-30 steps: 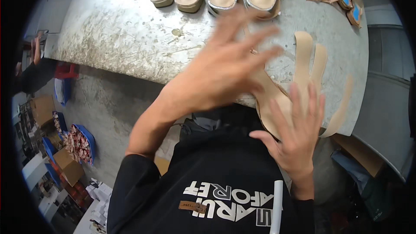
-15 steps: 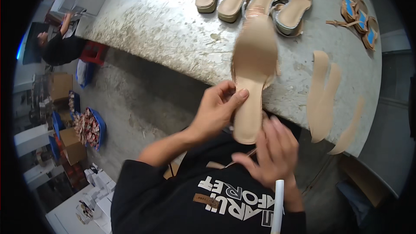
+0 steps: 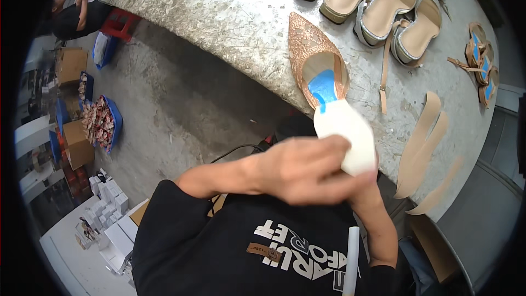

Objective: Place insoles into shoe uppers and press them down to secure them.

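Observation:
A pointed, copper glitter shoe (image 3: pixel 315 44) rests at the table's edge, toe pointing away, with a bright blue patch (image 3: pixel 323 86) inside it. Over the shoe's back part lies a pale insole (image 3: pixel 346 126), white side showing, which hides the heel. My left hand (image 3: pixel 307 170), smeared by motion, reaches across from the left with its fingers closed at the insole's near part. Behind it, my right hand (image 3: pixel 368 182) is mostly covered, near the insole's lower end; its fingers cannot be made out.
Several silver and beige shoes (image 3: pixel 386 8) stand at the table's far side. Beige insoles (image 3: pixel 419 145) lie to the right, near blue-lined sandals (image 3: pixel 482 63). A person in black (image 3: pixel 82 19) sits by a red stool (image 3: pixel 118 24). Blue baskets (image 3: pixel 115 123) and cartons (image 3: pixel 76 142) are on the floor.
The insole has turned from its beige side to its white side and come down nearer me, uncovering the copper shoe. My left hand has moved right, across the right hand. The view has shifted.

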Demonstrator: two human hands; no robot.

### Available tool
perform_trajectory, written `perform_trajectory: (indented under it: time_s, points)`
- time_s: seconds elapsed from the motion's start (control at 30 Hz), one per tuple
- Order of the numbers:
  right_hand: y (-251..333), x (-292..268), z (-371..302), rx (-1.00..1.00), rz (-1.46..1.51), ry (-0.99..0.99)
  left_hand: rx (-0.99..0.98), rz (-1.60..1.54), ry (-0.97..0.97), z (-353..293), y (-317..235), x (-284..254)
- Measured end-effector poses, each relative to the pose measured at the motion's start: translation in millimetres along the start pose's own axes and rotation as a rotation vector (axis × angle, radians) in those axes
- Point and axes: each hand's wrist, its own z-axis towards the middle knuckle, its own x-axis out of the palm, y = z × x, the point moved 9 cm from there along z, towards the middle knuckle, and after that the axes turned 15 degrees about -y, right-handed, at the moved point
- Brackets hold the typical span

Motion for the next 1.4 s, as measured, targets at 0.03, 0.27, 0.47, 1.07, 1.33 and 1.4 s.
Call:
perform_trajectory:
  time_s: [0.03,0.27,0.47,1.07,1.33,1.4]
  points:
    - [-6.6,0.9,2.5,0.056,0.115,-0.003,-0.081,-0.059,0.035,-0.9,5.2,-1.3]
    - [-15.5,16.4,66.5,-0.026,0.192,0.239,-0.537,0.05,-0.281,-24.9,147.5,-40.3]
    - [-8.7,20.0,54.3,-0.042,0.139,0.245,-0.572,-0.008,-0.13,-35.4,170.4,-17.8]
    - [-11.1,79.8,114.8,-0.131,-0.244,0.169,-0.483,0.076,0.201,-30.5,166.0,-2.4]
    - [12.7,-4.8,145.4,-0.176,0.023,-0.14,-0.95,-0.493,-0.579,27.7,169.9,-33.4]
    - [25.3,-35.1,143.8,-0.148,0.109,-0.249,-0.885,-0.688,-0.588,57.8,140.7,-36.4]
